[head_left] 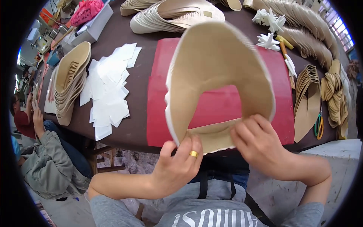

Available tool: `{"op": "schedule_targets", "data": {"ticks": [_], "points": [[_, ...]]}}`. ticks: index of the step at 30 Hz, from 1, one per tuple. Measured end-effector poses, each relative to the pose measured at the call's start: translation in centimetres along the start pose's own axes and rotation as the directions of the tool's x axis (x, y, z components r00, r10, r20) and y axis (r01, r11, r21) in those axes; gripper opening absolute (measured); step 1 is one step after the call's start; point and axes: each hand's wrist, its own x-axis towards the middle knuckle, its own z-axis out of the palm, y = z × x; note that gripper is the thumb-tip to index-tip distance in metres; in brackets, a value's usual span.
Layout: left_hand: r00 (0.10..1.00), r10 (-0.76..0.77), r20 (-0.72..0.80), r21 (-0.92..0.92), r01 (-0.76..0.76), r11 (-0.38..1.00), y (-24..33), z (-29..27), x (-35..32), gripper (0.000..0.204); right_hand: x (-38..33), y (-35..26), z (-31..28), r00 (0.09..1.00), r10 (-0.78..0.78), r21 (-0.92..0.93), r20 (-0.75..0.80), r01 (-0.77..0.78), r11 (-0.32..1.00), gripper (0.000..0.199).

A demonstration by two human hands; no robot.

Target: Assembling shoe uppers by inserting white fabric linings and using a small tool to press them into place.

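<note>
A tan shoe upper [221, 53] with a pale edge stands raised in front of me, bent into an open loop with a gap in its middle. My left hand [177, 166], with a gold ring, is closed on its near left end. On the near right end, my right hand [261, 145] pinches with bent fingers. Between my hands runs a narrow tan strip [215, 138], which looks like the upper's near edge. Behind and below the piece lies a red mat [160, 94], seen also through the gap. My fingertips are partly hidden behind the material.
White paper sheets [109, 83] lie spread left of the mat, beside a stack of tan uppers [70, 83]. More uppers [174, 15] lie at the back. On the right are white plastic pieces [268, 39], scissors [319, 125] and stacked uppers [308, 102]. Another person [56, 162] sits at left.
</note>
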Motion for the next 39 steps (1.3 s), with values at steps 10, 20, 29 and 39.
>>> {"op": "schedule_targets", "data": {"ticks": [10,20,29,39], "points": [[0.960,-0.151,-0.236,-0.293,0.078,0.953,2.0,2.5,0.6,0.008,-0.6,-0.2,0.9,0.968,-0.019,-0.016,-0.250,0.015,1.000,0.017],[0.951,-0.149,-0.270,-0.388,0.034,0.921,0.3,1.8,1.4,0.008,0.3,0.7,-1.9,0.978,0.039,0.037,-0.203,-0.032,0.999,0.015],[0.927,0.006,-0.375,-0.119,-0.055,0.991,0.0,1.7,-1.0,0.013,-2.1,0.2,0.9,0.967,-0.036,-0.028,-0.252,0.030,0.999,0.017],[0.911,0.075,-0.406,-0.110,-0.131,0.985,1.2,1.8,-2.2,0.020,-2.9,-1.9,1.7,0.938,0.116,0.222,-0.327,-0.043,0.974,0.018]]}}
